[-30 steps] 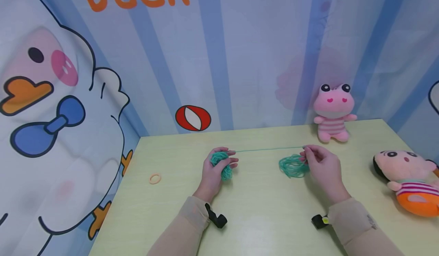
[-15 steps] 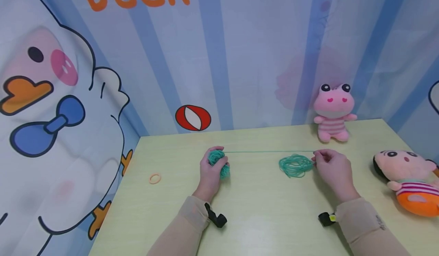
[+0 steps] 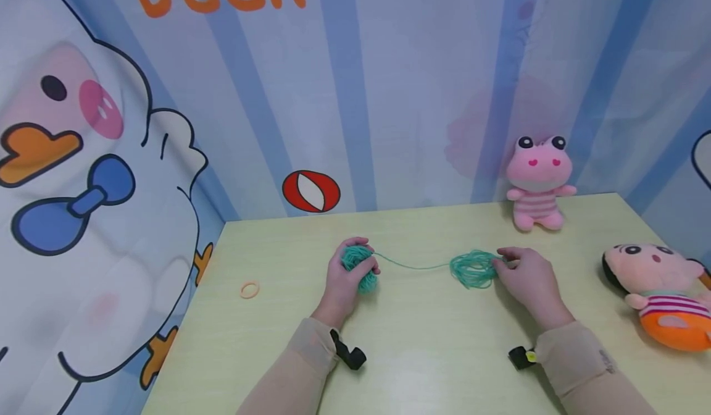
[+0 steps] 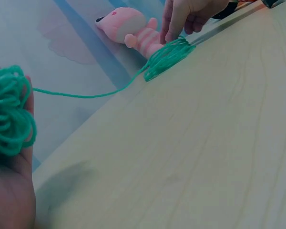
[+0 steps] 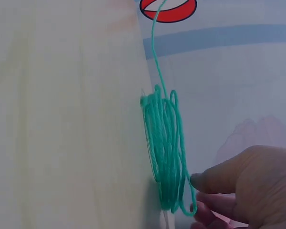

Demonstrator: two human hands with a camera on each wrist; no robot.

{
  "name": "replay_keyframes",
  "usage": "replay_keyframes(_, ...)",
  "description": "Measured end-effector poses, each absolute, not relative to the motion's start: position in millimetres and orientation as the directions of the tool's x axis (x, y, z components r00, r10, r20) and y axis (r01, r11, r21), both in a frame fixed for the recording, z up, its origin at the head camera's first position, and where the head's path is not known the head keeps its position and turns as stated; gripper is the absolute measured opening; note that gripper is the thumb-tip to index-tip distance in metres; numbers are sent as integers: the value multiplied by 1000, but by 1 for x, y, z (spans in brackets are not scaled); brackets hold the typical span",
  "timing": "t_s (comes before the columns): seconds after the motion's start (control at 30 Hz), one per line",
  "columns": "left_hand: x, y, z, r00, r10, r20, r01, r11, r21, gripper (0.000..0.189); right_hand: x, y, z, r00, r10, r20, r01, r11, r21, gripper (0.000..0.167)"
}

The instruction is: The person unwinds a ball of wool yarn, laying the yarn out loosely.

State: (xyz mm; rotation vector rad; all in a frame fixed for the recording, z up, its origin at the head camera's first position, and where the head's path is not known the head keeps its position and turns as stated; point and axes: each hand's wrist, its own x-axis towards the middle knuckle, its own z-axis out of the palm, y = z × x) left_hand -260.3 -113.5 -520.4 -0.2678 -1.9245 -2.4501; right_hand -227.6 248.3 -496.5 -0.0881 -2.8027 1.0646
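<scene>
In the head view, my left hand (image 3: 342, 282) grips a bundle of teal yarn (image 3: 357, 259) above the table, the thumb across its front. A single slack strand (image 3: 413, 267) runs from it to a looped pile of the same yarn (image 3: 472, 269) on the right. My right hand (image 3: 529, 284) is at that pile's right end. Up close in the right wrist view, the thumb and fingers of the right hand (image 5: 250, 183) stand apart beside the end loop of the yarn pile (image 5: 167, 148), the thumb tip right at the strand.
A small peach-coloured ring (image 3: 250, 289) lies on the pale table (image 3: 422, 365) at the left. Standing at the back right is a pink plush frog-like toy (image 3: 537, 186). A plush doll (image 3: 661, 297) lies at the right edge. Behind hangs a duck-printed cloth (image 3: 416, 94).
My right hand pulled the strand taut to the right, then came back left to the pile's end. The strand now sags between bundle and pile. My left hand shifted only slightly.
</scene>
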Motion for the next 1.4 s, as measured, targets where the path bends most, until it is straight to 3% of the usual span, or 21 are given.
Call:
replay_keyframes(0.17, -259, -113, -518, -981, 137, 140, 100, -264, 959, 42, -227, 226, -493, -950, 124, 286, -116, 711, -693, 32)
replay_keyframes(0.27, -258, -112, -517, -979, 159, 129, 82, -272, 959, 48, -228, 208, -492, -937, 66, 342, -213, 669, -712, 28)
replay_keyframes(0.57, -256, -111, -516, -966, 226, 126, 60, -279, 959, 52, -233, 148, -496, -931, -252, 265, -363, 549, -753, 45)
replay_keyframes(0.77, -256, -113, -515, -956, 262, 129, 53, -281, 958, 56, -235, 117, -495, -926, -322, 197, -357, 575, -737, 50)
replay_keyframes(1.07, -257, -113, -517, -958, 253, 133, 58, -282, 958, 54, -237, 106, -496, -952, -240, 192, -301, 597, -744, 22)
replay_keyframes(1.4, -258, -112, -518, -972, 193, 130, 64, -315, 947, 45, -232, 132, -488, -962, -53, 267, -260, 479, -838, 24)
